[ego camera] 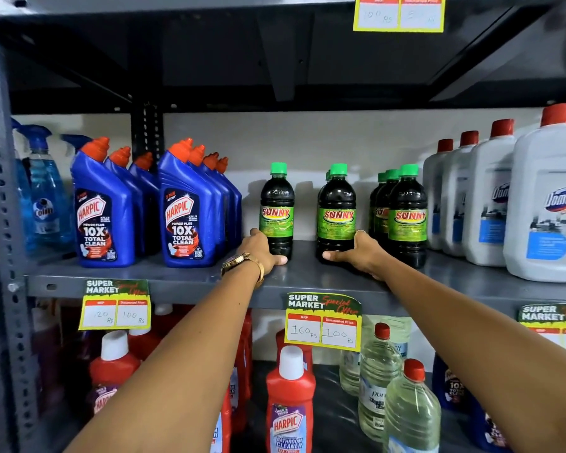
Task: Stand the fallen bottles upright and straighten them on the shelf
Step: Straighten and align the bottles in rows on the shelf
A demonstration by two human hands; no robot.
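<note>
- Dark glossy plastic bottles stand upright on grey metal shelf (pixel 307 282).
- Left hand (pixel 262 250) clasps left bottle (pixel 276 207) at nine o'clock.
- Right hand (pixel 360 251), fingers wrapped, grips middle bottle (pixel 337 207) at base.

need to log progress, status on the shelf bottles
Left hand on leftmost dark green-capped Sunny bottle, right hand on the middle one. Both upright. Nothing blocking.

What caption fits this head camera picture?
Left hand and right hand steady two upright Sunny bottles on the shelf.
</note>
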